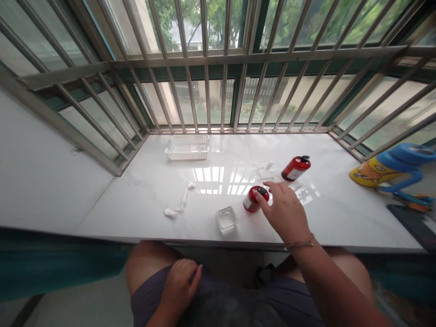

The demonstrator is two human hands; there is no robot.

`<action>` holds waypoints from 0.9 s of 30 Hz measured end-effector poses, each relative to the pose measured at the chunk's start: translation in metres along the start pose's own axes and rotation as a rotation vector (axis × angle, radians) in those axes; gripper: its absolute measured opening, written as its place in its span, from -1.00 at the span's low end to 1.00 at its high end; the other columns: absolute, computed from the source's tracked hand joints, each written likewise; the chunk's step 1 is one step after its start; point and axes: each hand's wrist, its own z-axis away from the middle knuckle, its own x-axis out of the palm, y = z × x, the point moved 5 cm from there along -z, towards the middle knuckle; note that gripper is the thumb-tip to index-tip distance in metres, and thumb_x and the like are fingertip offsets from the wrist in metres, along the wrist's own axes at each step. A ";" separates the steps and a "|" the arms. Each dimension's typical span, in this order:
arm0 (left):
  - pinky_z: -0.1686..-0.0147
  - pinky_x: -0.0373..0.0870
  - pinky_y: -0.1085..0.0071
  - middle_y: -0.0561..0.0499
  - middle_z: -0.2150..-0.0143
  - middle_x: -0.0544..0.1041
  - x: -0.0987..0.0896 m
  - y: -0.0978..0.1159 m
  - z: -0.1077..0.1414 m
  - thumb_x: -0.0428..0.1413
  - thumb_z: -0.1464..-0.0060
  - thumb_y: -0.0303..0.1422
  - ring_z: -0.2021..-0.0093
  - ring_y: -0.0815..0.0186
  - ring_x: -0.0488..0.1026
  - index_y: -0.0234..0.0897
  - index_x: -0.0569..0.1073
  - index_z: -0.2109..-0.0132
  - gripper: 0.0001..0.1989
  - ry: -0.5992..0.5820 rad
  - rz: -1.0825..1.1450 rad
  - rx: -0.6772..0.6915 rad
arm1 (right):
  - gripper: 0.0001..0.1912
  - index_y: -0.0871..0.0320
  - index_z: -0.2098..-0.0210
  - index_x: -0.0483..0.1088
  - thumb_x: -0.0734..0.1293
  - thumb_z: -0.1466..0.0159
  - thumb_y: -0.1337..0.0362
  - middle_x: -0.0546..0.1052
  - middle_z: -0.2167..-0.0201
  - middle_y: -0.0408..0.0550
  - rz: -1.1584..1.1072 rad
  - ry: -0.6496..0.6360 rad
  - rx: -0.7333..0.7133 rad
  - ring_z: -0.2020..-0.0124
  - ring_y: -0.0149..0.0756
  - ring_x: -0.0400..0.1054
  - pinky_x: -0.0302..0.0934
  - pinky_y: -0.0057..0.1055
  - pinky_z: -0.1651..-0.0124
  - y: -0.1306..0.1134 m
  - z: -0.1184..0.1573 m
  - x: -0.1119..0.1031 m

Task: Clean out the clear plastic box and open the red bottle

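My right hand (285, 210) reaches over the sill, thumb and fingers apart around the black top of a red bottle (251, 204); whether it touches the top is hard to tell. Another red bottle (295, 169) with a black pump top and a white label is beyond that hand, to the right. Left of the nearer bottle sits a small clear square container (227, 220). My left hand (182, 281) rests on my thigh below the sill edge, its fingers partly curled and nothing visible in it.
A white perforated basket (188, 154) is at the back left, near the metal bars. Crumpled white pieces (170, 213) lie left of centre. At the right are a yellow and blue bottle (384, 165) and a dark flat object (408, 226).
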 end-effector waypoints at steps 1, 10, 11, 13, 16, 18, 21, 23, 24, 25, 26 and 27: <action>0.22 0.48 0.28 0.01 0.34 0.59 -0.005 0.016 -0.014 0.07 -0.46 -0.37 0.32 0.22 0.55 -0.19 0.53 0.25 -0.75 0.019 0.037 0.036 | -0.63 0.19 -0.12 0.45 0.29 -0.52 0.05 0.57 0.06 0.17 0.014 -0.048 0.005 0.02 0.03 0.45 0.30 -0.15 -0.03 0.006 -0.002 0.006; -0.25 0.45 -0.02 -0.17 -0.13 0.63 -0.025 0.136 -0.151 0.17 -0.40 -0.27 -0.14 0.01 0.56 -0.18 0.47 -0.20 -0.71 0.080 0.123 0.185 | -0.73 0.10 0.20 0.37 0.31 -0.53 0.04 0.58 0.38 -0.08 0.107 -0.357 0.031 0.38 -0.20 0.46 -0.06 -0.33 0.35 0.012 -0.009 0.012; -0.30 0.41 -0.08 -0.23 -0.21 0.59 -0.019 0.142 -0.163 0.21 -0.39 -0.22 -0.22 -0.04 0.52 -0.22 0.39 -0.31 -0.56 0.081 0.095 0.170 | -0.74 0.09 0.20 0.37 0.32 -0.52 0.05 0.57 0.40 -0.09 0.091 -0.382 0.032 0.39 -0.21 0.46 -0.07 -0.34 0.36 0.013 -0.007 0.009; -0.35 0.36 -0.19 -0.36 -0.33 0.50 -0.004 0.152 -0.185 0.30 -0.31 -0.13 -0.31 -0.16 0.46 -0.33 0.26 -0.42 -0.29 0.039 0.034 0.111 | -0.74 0.08 0.22 0.35 0.32 -0.52 0.06 0.58 0.41 -0.10 0.061 -0.417 0.024 0.40 -0.21 0.48 -0.07 -0.34 0.37 0.014 -0.003 0.004; -0.34 0.35 -0.23 -0.39 -0.26 0.53 0.018 0.159 -0.208 0.37 -0.22 -0.14 -0.26 -0.21 0.48 -0.39 0.32 -0.36 -0.27 -0.028 0.004 0.033 | -0.70 0.08 0.27 0.33 0.28 -0.54 0.05 0.58 0.41 -0.08 0.065 -0.420 0.004 0.39 -0.20 0.51 -0.04 -0.33 0.37 0.012 0.007 -0.001; -0.27 0.43 -0.16 -0.30 -0.15 0.61 0.028 0.162 -0.217 0.38 -0.18 -0.22 -0.16 -0.16 0.53 -0.34 0.42 -0.25 -0.42 -0.075 0.047 0.006 | -0.70 0.09 0.24 0.33 0.27 -0.55 0.05 0.59 0.40 -0.06 0.113 -0.411 0.001 0.40 -0.18 0.52 -0.03 -0.32 0.38 0.010 0.013 -0.002; -0.14 0.51 -0.05 -0.21 -0.03 0.65 0.038 0.160 -0.224 0.36 -0.10 -0.33 -0.05 -0.09 0.57 -0.27 0.50 -0.13 -0.54 -0.111 0.140 -0.051 | -0.76 0.12 0.17 0.35 0.26 -0.57 0.10 0.59 0.37 -0.03 0.150 -0.412 -0.036 0.39 -0.14 0.54 -0.01 -0.31 0.39 0.008 0.022 0.001; -0.11 0.52 -0.01 -0.17 0.01 0.66 0.040 0.157 -0.225 0.33 -0.07 -0.38 -0.01 -0.05 0.58 -0.24 0.51 -0.11 -0.56 -0.104 0.182 -0.070 | -0.80 0.12 0.15 0.35 0.25 -0.57 0.15 0.60 0.34 -0.02 0.120 -0.410 -0.100 0.35 -0.14 0.55 0.05 -0.31 0.36 0.007 0.027 0.004; -0.09 0.51 0.01 -0.15 0.03 0.67 0.040 0.156 -0.226 0.32 -0.06 -0.39 0.01 -0.03 0.58 -0.22 0.52 -0.10 -0.57 -0.100 0.194 -0.065 | -0.82 0.12 0.14 0.36 0.25 -0.57 0.17 0.60 0.34 -0.02 0.098 -0.404 -0.135 0.33 -0.15 0.55 0.08 -0.31 0.34 0.008 0.028 0.006; -0.08 0.50 0.03 -0.12 0.05 0.67 0.040 0.155 -0.226 0.32 -0.06 -0.38 0.03 -0.02 0.58 -0.20 0.53 -0.08 -0.59 -0.102 0.200 -0.053 | -0.82 0.12 0.14 0.36 0.24 -0.57 0.18 0.60 0.33 -0.03 0.079 -0.396 -0.168 0.32 -0.15 0.54 0.10 -0.31 0.32 0.009 0.029 0.007; -0.06 0.49 0.05 -0.10 0.09 0.67 0.039 0.155 -0.227 0.33 -0.05 -0.36 0.06 -0.01 0.59 -0.19 0.53 -0.05 -0.61 -0.111 0.200 -0.040 | -0.83 0.12 0.14 0.37 0.23 -0.57 0.19 0.60 0.32 -0.03 0.060 -0.391 -0.194 0.32 -0.15 0.53 0.12 -0.31 0.30 0.010 0.030 0.009; -0.03 0.48 0.07 -0.08 0.13 0.67 0.039 0.155 -0.228 0.35 -0.03 -0.34 0.09 0.00 0.59 -0.18 0.54 0.00 -0.64 -0.128 0.198 -0.027 | -0.83 0.12 0.13 0.37 0.23 -0.57 0.20 0.60 0.32 -0.03 0.039 -0.390 -0.215 0.31 -0.16 0.53 0.14 -0.31 0.29 0.012 0.030 0.010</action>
